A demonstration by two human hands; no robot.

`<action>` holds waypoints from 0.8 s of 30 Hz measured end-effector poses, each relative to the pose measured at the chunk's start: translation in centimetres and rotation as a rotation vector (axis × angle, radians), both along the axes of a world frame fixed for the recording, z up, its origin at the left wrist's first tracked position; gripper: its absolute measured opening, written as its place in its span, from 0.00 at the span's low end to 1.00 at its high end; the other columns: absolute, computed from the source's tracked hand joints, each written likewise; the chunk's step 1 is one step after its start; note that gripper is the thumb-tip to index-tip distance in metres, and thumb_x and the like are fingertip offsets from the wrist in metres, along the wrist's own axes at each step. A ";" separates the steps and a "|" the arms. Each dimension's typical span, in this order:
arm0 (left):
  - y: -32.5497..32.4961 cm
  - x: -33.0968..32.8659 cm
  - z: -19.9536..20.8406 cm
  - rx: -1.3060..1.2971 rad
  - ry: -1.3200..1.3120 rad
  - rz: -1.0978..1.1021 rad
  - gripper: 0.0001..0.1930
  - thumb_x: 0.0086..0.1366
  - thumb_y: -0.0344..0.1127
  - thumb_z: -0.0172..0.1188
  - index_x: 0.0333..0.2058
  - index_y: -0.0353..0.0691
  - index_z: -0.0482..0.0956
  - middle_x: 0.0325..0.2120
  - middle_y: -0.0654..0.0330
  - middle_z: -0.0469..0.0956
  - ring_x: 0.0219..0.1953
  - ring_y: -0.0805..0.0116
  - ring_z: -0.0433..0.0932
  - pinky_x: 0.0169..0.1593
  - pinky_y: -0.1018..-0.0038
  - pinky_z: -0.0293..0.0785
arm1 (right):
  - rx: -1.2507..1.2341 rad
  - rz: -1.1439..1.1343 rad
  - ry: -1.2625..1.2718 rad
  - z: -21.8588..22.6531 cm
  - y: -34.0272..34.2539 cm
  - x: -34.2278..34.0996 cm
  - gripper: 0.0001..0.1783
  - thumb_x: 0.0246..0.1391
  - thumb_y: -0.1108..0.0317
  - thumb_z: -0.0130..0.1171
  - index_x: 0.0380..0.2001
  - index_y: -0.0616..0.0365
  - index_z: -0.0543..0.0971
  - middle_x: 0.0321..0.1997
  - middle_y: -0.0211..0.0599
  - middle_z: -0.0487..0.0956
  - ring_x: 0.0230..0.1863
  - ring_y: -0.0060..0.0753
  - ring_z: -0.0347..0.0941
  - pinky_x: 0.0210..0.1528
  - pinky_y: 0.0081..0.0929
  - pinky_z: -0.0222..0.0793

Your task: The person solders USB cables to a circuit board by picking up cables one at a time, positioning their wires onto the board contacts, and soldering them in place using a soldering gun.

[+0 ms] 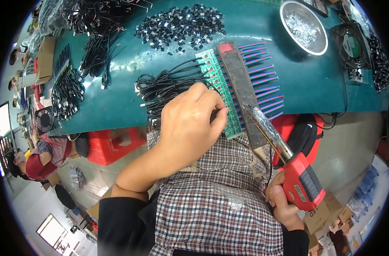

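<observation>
My left hand (190,119) is closed in a pinch over the lower part of a green circuit board panel (208,64). A bit of black cable shows between its thumb and fingers; the tips partly hide it. Coiled black cables (160,85) lie left of the panel, some with ends on its boards. A dark, worn flat bar (241,79) rests along the panel's right side, across multicoloured flat wires (264,77) that stick out to the right. My right hand (281,202) grips a red and black soldering gun (303,181), its tip close to the bar's lower half.
Small black connectors (181,27) lie heaped at the far side of the green table (122,98). A metal bowl (284,15) with shiny bits stands far right, near a black fan (352,45). More cable bundles (66,89) lie left. Red stools (113,145) stand below; a person (41,158) sits left.
</observation>
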State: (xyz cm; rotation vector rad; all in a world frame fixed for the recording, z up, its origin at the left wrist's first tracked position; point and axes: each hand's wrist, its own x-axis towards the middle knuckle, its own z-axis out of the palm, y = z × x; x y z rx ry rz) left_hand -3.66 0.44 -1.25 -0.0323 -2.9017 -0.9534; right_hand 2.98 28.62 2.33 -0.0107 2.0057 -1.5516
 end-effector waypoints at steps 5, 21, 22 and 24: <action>-0.1 0.0 -0.1 -0.007 -0.003 0.007 0.08 0.51 0.28 0.69 0.26 0.41 0.77 0.24 0.60 0.72 0.24 0.60 0.77 0.28 0.66 0.72 | 0.094 -0.093 -0.158 0.8 -0.2 -0.1 0.15 0.54 0.75 0.66 0.46 0.61 0.80 0.40 0.37 0.82 0.44 0.33 0.81 0.47 0.32 0.76; 0.2 -0.1 -0.4 -0.019 0.050 0.014 0.08 0.49 0.25 0.69 0.24 0.39 0.76 0.23 0.61 0.75 0.23 0.63 0.78 0.26 0.70 0.72 | 0.063 -0.007 -0.097 -0.7 -0.8 0.2 0.09 0.64 0.67 0.54 0.33 0.63 0.71 0.19 0.30 0.68 0.15 0.19 0.61 0.21 0.21 0.61; 0.3 -0.1 -0.4 -0.026 0.050 0.015 0.08 0.49 0.25 0.68 0.24 0.39 0.76 0.23 0.61 0.75 0.23 0.63 0.78 0.26 0.70 0.72 | 0.071 -0.019 -0.096 -0.6 -0.8 0.2 0.10 0.64 0.67 0.54 0.33 0.63 0.71 0.19 0.30 0.68 0.15 0.19 0.61 0.21 0.21 0.61; 0.4 -0.2 -0.5 -0.034 0.049 0.017 0.09 0.49 0.25 0.68 0.24 0.39 0.75 0.23 0.61 0.74 0.23 0.63 0.78 0.26 0.70 0.72 | 0.079 -0.030 -0.097 -0.7 -1.0 0.3 0.10 0.64 0.67 0.54 0.33 0.62 0.71 0.19 0.29 0.68 0.16 0.19 0.61 0.21 0.21 0.61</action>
